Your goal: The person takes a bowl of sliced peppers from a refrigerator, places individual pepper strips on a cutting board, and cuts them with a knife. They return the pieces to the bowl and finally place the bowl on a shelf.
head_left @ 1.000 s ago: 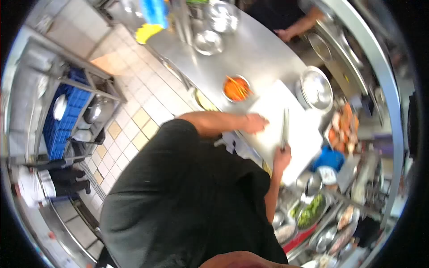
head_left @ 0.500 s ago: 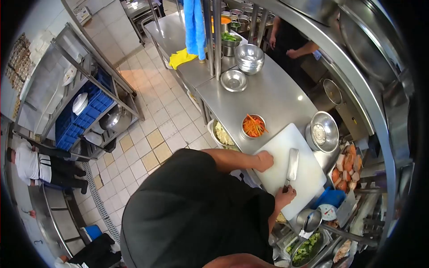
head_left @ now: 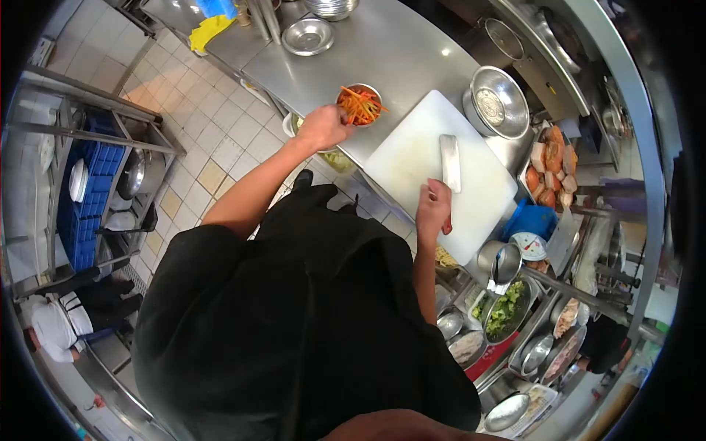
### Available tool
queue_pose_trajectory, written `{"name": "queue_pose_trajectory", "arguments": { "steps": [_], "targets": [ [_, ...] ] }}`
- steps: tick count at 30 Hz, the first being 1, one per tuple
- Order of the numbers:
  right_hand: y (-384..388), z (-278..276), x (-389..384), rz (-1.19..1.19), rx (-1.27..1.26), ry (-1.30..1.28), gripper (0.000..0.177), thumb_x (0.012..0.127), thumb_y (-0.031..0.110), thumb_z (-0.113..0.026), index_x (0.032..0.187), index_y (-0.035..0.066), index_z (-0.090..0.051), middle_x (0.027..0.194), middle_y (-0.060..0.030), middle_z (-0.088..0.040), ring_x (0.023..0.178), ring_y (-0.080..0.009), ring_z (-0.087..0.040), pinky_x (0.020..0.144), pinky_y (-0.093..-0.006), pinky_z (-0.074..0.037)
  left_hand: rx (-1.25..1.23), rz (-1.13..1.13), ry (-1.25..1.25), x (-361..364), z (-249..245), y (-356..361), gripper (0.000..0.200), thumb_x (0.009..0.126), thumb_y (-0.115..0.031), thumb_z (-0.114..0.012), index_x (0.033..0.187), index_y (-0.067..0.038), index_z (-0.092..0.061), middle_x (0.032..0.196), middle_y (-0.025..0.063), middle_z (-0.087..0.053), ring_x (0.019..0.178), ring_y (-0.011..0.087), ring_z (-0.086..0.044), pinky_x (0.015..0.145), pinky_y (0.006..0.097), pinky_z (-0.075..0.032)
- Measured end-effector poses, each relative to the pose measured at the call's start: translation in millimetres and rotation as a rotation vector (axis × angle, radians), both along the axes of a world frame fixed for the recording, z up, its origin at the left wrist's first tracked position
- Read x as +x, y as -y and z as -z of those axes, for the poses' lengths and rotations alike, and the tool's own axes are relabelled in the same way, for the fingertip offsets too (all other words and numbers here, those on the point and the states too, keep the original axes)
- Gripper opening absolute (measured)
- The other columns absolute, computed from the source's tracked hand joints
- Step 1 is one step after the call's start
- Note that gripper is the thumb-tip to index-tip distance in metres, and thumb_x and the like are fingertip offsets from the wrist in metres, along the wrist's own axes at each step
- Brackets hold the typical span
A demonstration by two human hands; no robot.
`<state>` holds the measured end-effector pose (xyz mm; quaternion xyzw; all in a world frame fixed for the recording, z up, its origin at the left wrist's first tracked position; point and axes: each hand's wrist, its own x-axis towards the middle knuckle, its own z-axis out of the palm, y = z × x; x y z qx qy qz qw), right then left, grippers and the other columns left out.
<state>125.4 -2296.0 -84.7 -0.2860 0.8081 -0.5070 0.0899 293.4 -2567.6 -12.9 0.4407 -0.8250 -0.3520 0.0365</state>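
My left hand (head_left: pixel 324 128) is at the near rim of a small metal bowl (head_left: pixel 380 96), its fingers closed on the edge. Orange carrot strips (head_left: pixel 360 107) fill that bowl. My right hand (head_left: pixel 433 207) is curled above the near part of a white cutting board (head_left: pixel 406 151). Beneath and beside it lies a cleaver (head_left: pixel 450 160), blade flat on the board, with the end of its handle showing past the hand. The curled fingers hide whatever they may hold.
Right of the board stands a wide metal bowl (head_left: pixel 498 103). Beyond it is a tray of orange-brown chunks (head_left: pixel 550 167). A dial scale (head_left: pixel 529 247) and a pan of green leaves (head_left: pixel 506 312) sit nearer. A shallow metal bowl (head_left: pixel 307 37) rests farther along the steel counter (head_left: pixel 397 55).
My left hand has moved from the cutting board to the carrot bowl. My right hand has shifted off its earlier grip on the cleaver handle. The view has swung round.
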Motion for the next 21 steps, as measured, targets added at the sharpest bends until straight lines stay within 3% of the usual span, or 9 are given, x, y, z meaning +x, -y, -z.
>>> {"name": "queue_pose_trajectory", "arguments": {
  "steps": [3,6,8,11,15,17,21],
  "targets": [
    [48,5,11,-0.211,-0.062,-0.07,0.019,0.087,0.003,-0.068,0.106,-0.001,-0.068,0.102,-0.0146,-0.066,0.088,-0.0264,-0.065,0.073,-0.0353,-0.055,-0.053,0.034,0.012,-19,8,26,0.029,0.077,-0.032,-0.074,0.09,-0.006,-0.076,0.088,0.0198,-0.072,0.082,0.0353,-0.071,0.076,0.0456,-0.055],
    [106,6,22,-0.377,0.001,-0.112,0.028,0.086,0.002,-0.068,0.114,-0.001,-0.065,0.103,-0.014,-0.064,0.086,-0.0232,-0.065,0.076,-0.0329,-0.055,-0.26,0.117,0.067,-35,56,53,0.038,0.077,-0.034,-0.075,0.095,-0.001,-0.073,0.093,0.0216,-0.072,0.09,0.0375,-0.07,0.08,0.0472,-0.056],
    [137,14,30,-0.432,0.03,-0.115,0.036,0.084,0.002,-0.069,0.119,0.0,-0.062,0.101,-0.0136,-0.063,0.084,-0.0232,-0.064,0.076,-0.0347,-0.055,-0.241,0.07,-0.008,-30,50,45,0.034,0.083,-0.032,-0.07,0.101,-0.003,-0.072,0.107,0.0219,-0.068,0.096,0.0395,-0.068,0.085,0.0478,-0.056],
    [160,45,37,-0.425,0.048,-0.18,0.045,0.081,0.003,-0.072,0.124,0.002,-0.059,0.094,-0.012,-0.06,0.08,-0.0224,-0.061,0.075,-0.035,-0.053,-0.221,0.112,-0.14,1,37,37,0.031,0.086,-0.029,-0.067,0.103,-0.004,-0.07,0.113,0.0215,-0.064,0.1,0.0398,-0.065,0.086,0.0483,-0.055],
    [172,43,60,-0.3,0.001,-0.051,0.038,0.081,0.003,-0.074,0.115,0.004,-0.057,0.085,-0.0072,-0.053,0.075,-0.0183,-0.055,0.072,-0.0315,-0.05,-0.171,0.122,-0.257,79,51,45,0.025,0.087,-0.026,-0.064,0.097,-0.004,-0.07,0.111,0.0203,-0.063,0.102,0.0393,-0.064,0.086,0.049,-0.054],
    [176,46,70,-0.249,-0.033,0.044,0.033,0.082,0.005,-0.076,0.108,0.005,-0.056,0.082,-0.0049,-0.05,0.074,-0.016,-0.053,0.071,-0.0307,-0.048,-0.23,0.138,-0.408,134,91,56,0.024,0.089,-0.025,-0.061,0.099,-0.005,-0.07,0.107,0.0193,-0.062,0.103,0.0381,-0.063,0.088,0.0487,-0.053],
    [182,62,74,-0.134,-0.025,-0.015,0.033,0.08,0.006,-0.08,0.095,0.003,-0.051,0.08,-0.0045,-0.053,0.07,-0.0163,-0.049,0.07,-0.029,-0.048,-0.128,-0.035,-0.202,268,153,67,0.026,0.089,-0.026,-0.062,0.102,-0.006,-0.071,0.106,0.0193,-0.064,0.105,0.0376,-0.062,0.087,0.0477,-0.053]
  ]
}}
